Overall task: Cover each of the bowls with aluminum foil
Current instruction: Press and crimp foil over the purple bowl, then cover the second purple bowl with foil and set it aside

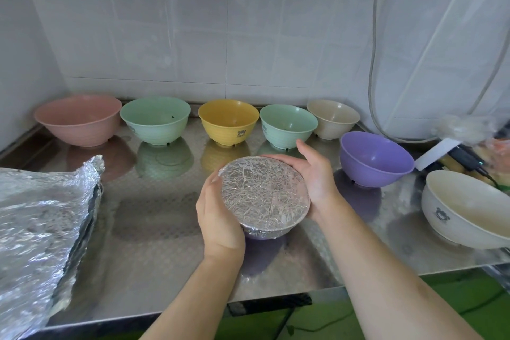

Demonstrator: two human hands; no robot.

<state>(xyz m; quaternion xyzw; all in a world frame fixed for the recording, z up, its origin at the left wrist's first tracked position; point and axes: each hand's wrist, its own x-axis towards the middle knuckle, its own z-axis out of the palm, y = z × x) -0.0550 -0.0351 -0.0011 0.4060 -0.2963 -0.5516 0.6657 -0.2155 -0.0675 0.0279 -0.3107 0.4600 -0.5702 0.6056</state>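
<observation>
Foil-covered bowl (pixel 265 197) sits near the middle of the steel bench (pixel 165 270), cupped from both sides, its crinkled silver sheet drawn flat over the rim and tucked down the wall. The left hand (pixel 219 218) curls round the near-left side while the right hand (pixel 314 176) wraps the far-right rim, fingers bent against the foil, apparently to press its edge tight so the cover stays on. Along the tiled wall wait five uncovered bowls in a row: pink bowl (pixel 78 120), green bowl (pixel 155 119), yellow bowl (pixel 228 121), second green bowl (pixel 288 125) and beige bowl (pixel 332 119). A purple bowl (pixel 375 159) stands just right of the hands, and a cream bowl (pixel 466 207) sits tilted at the bench's right edge. The loose foil sheet (pixel 41 223) lies at the left, within reach for the next cover. Seven bowls appear left to do.
</observation>
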